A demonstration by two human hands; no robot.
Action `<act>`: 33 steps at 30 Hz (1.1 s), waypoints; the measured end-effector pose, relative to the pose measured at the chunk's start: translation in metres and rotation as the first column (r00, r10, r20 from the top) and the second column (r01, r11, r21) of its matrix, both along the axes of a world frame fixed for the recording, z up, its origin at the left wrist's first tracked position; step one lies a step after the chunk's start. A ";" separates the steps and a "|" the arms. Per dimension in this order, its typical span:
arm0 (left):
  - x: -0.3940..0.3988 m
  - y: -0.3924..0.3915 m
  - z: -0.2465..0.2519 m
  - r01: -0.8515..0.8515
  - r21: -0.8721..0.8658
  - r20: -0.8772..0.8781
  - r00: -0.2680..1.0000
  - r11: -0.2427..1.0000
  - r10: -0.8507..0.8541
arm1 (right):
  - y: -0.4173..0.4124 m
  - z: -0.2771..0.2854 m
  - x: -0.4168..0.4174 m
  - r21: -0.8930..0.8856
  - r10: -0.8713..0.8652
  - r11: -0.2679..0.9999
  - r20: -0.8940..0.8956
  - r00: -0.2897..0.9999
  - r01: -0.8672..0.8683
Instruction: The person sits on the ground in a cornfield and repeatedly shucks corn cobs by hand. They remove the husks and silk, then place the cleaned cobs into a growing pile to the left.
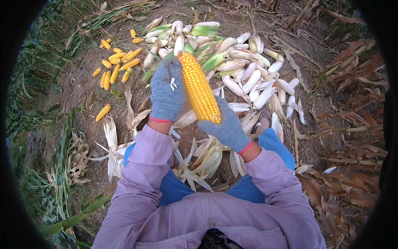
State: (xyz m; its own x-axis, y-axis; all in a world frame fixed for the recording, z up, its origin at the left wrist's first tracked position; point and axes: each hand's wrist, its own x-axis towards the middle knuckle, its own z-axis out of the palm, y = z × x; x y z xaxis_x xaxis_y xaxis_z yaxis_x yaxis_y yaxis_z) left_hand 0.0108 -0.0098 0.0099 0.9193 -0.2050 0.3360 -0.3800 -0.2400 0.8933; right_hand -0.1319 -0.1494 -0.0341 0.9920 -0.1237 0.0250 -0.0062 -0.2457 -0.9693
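Note:
A bare yellow ear of corn (200,88) is held up between my two gloved hands, tilted with its upper end to the left. My left hand (168,88), in a grey knit glove, lies along the upper left side of the ear, its fingers partly hidden. A white shred clings to the back of that glove. My right hand (225,126), gloved the same way, grips the lower end with the thumb across it. Behind the ear spreads a heap of corn ears in their husks (230,59), some pale, some green.
Several husked yellow ears (116,62) lie on the ground at the upper left, with one ear (103,112) apart nearer me. Loose husks (202,162) are strewn between my legs. Dry corn stalks (351,127) line the right side; green leaves (62,168) lie at the left.

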 end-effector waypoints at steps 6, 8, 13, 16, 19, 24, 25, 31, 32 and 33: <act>0.017 0.012 -0.012 -0.049 0.083 0.073 0.996 0.995 0.043 | -0.005 -0.010 -0.001 0.731 0.143 0.675 0.003 0.990 -0.100; 0.018 0.015 -0.014 -0.046 0.111 0.107 0.994 0.993 0.034 | -0.012 -0.012 -0.002 0.880 0.235 0.461 0.004 0.972 -0.115; 0.015 0.017 -0.014 0.145 0.403 0.084 0.977 0.904 -0.194 | -0.036 -0.014 0.002 0.910 0.130 0.412 -0.015 0.991 -0.040; 0.000 0.018 -0.017 0.308 0.685 -0.017 0.913 0.660 -0.408 | -0.054 -0.023 0.010 0.922 -0.015 0.382 -0.067 0.998 0.068; -0.018 0.010 -0.020 0.464 0.834 -0.295 0.832 0.298 -0.470 | -0.075 -0.022 0.015 0.944 -0.020 0.327 -0.046 0.999 0.050; -0.028 0.021 -0.029 0.617 0.715 -0.247 0.662 0.328 -0.708 | -0.084 -0.005 0.016 0.973 -0.066 0.227 -0.029 0.997 0.044; -0.028 0.023 -0.025 0.637 0.692 -0.234 0.643 0.340 -0.729 | -0.085 -0.005 0.016 0.968 -0.099 0.240 -0.049 0.994 0.072; -0.022 0.023 -0.006 0.343 0.646 0.032 0.881 0.682 -0.473 | -0.085 -0.016 0.021 0.960 -0.124 0.265 -0.062 0.990 0.094; -0.018 0.022 -0.009 0.295 0.603 0.112 0.888 0.741 -0.445 | -0.083 -0.017 0.022 0.957 -0.127 0.275 -0.062 0.990 0.096; -0.015 0.023 -0.008 0.331 0.522 0.043 0.910 0.786 -0.412 | -0.080 -0.018 0.022 0.963 -0.119 0.249 -0.078 0.990 0.106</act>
State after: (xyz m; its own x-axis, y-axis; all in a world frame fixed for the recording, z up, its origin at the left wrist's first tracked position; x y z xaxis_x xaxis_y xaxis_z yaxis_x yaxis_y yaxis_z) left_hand -0.0044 0.0134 0.0015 0.6848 -0.6952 0.2187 -0.6481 -0.4437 0.6190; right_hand -0.1097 -0.2297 -0.0522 0.9664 -0.1729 -0.1902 0.0602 0.8714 -0.4868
